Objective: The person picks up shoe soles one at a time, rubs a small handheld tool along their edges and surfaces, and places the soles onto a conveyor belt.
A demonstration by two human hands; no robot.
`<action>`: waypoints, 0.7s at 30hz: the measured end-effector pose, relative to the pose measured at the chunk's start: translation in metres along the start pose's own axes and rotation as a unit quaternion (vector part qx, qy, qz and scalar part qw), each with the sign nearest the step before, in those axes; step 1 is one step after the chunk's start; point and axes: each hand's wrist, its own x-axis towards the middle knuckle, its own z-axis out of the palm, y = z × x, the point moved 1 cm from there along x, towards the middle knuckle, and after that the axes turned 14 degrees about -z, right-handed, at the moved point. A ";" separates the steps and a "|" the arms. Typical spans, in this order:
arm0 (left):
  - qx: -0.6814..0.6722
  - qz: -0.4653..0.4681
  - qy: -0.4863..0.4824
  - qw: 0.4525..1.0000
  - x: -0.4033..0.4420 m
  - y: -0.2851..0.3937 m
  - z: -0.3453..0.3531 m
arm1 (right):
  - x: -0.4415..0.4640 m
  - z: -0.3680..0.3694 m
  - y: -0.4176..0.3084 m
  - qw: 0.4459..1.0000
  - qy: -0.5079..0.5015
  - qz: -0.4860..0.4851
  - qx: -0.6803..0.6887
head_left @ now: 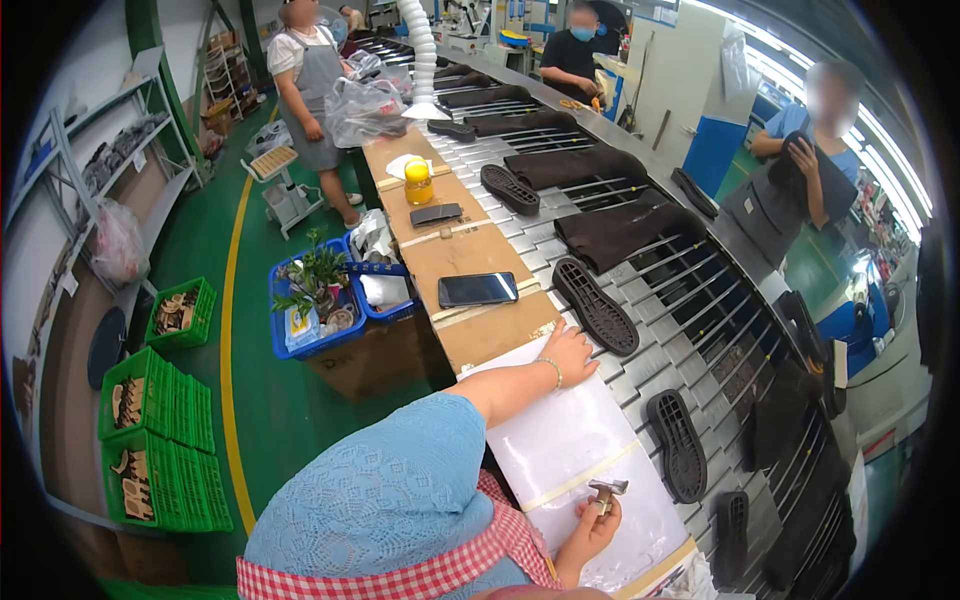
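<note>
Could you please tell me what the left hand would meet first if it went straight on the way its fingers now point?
Most likely the dark shoe sole lying just beyond the left hand, though depth is hard to judge here.

Metal tool — lower part hidden in right hand; shelf goods — too small to tell.

In my right grip I have a small metal tool, its silvery, flattish head showing above my fingers and its stem a duller brownish tone. Beneath it lies a white sheet, flat and glossy, crossed by a pale band. My left grip is spread at the sheet's other end, near a dark shoe sole lying slantwise on metal slats, its ribbed grid facing up.
</note>
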 end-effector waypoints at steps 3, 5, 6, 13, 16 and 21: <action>-0.009 0.003 0.023 1.000 0.000 -0.001 0.005 | 0.000 -0.002 0.003 1.000 -0.004 -0.002 0.003; -0.004 0.003 0.010 1.000 0.001 -0.002 0.003 | 0.000 -0.001 0.002 1.000 -0.005 -0.011 0.006; -0.007 0.000 -0.007 1.000 0.003 -0.003 0.001 | 0.000 0.001 0.000 1.000 -0.007 -0.016 0.007; -0.068 0.016 0.061 0.996 -0.006 0.010 -0.062 | 0.003 0.011 -0.006 1.000 0.010 -0.015 -0.004; -0.151 0.091 0.184 0.967 -0.041 0.024 -0.164 | 0.001 0.013 -0.014 1.000 0.009 -0.010 -0.007; -0.190 0.185 0.252 0.931 -0.104 0.017 -0.284 | 0.003 0.011 -0.006 1.000 0.000 -0.019 0.001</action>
